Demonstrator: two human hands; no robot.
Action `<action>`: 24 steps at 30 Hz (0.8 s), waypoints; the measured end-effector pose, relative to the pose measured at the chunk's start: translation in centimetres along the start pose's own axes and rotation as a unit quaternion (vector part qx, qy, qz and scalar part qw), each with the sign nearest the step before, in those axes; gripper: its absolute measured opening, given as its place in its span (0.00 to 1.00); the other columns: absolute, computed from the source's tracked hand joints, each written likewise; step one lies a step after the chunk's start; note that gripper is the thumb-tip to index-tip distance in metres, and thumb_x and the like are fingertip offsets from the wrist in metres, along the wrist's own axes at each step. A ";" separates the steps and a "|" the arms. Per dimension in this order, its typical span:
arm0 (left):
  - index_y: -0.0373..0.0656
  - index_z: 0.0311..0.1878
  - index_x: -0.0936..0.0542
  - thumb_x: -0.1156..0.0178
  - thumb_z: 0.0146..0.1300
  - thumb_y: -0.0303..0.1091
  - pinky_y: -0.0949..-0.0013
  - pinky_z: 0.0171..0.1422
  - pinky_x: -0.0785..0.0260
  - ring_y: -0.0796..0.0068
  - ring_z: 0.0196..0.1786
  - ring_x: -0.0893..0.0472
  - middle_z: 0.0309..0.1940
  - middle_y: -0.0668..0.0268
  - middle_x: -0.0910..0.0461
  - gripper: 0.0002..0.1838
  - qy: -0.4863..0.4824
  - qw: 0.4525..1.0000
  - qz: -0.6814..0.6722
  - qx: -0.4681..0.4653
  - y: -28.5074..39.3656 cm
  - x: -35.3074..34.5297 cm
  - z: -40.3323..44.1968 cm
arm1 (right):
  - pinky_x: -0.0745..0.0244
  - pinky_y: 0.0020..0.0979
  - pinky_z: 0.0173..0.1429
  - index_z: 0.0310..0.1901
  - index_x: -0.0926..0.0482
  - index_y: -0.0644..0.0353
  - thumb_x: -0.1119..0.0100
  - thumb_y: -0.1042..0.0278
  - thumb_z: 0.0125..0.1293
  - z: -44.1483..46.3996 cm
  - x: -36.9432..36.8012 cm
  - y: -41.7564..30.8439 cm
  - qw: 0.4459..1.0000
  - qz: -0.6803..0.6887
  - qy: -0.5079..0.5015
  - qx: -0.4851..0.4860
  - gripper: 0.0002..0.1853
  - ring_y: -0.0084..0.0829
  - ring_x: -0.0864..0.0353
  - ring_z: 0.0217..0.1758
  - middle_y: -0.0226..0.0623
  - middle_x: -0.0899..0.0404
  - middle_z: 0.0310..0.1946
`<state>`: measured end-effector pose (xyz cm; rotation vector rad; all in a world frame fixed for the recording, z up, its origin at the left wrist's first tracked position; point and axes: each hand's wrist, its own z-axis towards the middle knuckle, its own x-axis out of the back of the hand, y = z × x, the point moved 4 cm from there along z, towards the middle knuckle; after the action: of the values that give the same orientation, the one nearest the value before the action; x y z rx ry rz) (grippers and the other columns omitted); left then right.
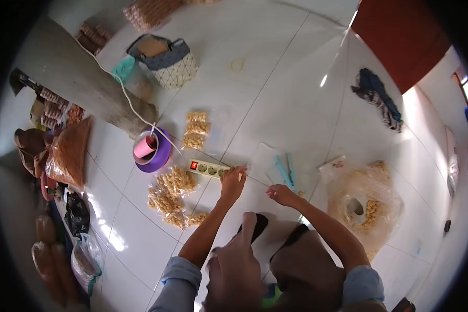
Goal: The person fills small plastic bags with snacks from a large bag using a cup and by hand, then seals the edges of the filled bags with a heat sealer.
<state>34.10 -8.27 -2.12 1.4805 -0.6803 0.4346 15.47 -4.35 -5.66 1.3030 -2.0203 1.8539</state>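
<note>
My left hand is at the right end of a cream power strip with a red switch, its fingers bent over that end; whether it grips anything is too small to tell. My right hand is a little to the right, fingers drawn together, below two light-blue sticks. A clear plastic sheet or bag lies flat beside the sticks. To the left are bags of yellow snacks, with a flat pack of snacks above the strip.
A large clear bag of snacks with a roll in it lies right. A purple basin holding a pink spool stands by a pillar. A white cable runs to the pillar. A handbag and cloth lie further off.
</note>
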 end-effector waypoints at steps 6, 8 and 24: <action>0.48 0.41 0.22 0.47 0.57 0.33 0.48 0.52 0.47 0.62 0.48 0.29 0.32 0.67 0.22 0.09 0.005 0.962 0.260 -0.084 -3.7 -4.9 4.2 | 0.30 0.34 0.47 0.48 0.29 0.68 0.49 0.71 0.60 7.6 -3.4 2.0 0.960 0.059 0.267 -0.059 0.15 0.42 0.24 0.38 0.45 0.23 0.35; 0.50 0.40 0.21 0.47 0.57 0.31 0.55 0.50 0.49 0.66 0.45 0.27 0.31 0.68 0.20 0.09 -0.097 0.960 0.262 0.000 -1.4 -4.8 5.7 | 0.30 0.31 0.46 0.48 0.28 0.68 0.50 0.72 0.61 8.5 -3.7 2.5 0.940 0.123 0.287 -0.137 0.15 0.38 0.23 0.36 0.43 0.22 0.34; 0.38 0.37 0.27 0.36 0.49 0.20 0.73 0.40 0.24 0.75 0.36 0.20 0.34 0.64 0.22 0.12 0.003 0.972 -0.234 0.024 -3.2 3.7 3.5 | 0.26 0.27 0.45 0.36 0.25 0.65 0.44 0.83 0.54 9.5 -0.3 -8.8 0.926 0.281 0.245 -0.059 0.07 0.28 0.21 0.39 0.37 0.23 0.34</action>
<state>38.41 -12.41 -2.25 1.6254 -0.2993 0.0920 25.52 -11.30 -1.51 0.1747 -2.2894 1.9461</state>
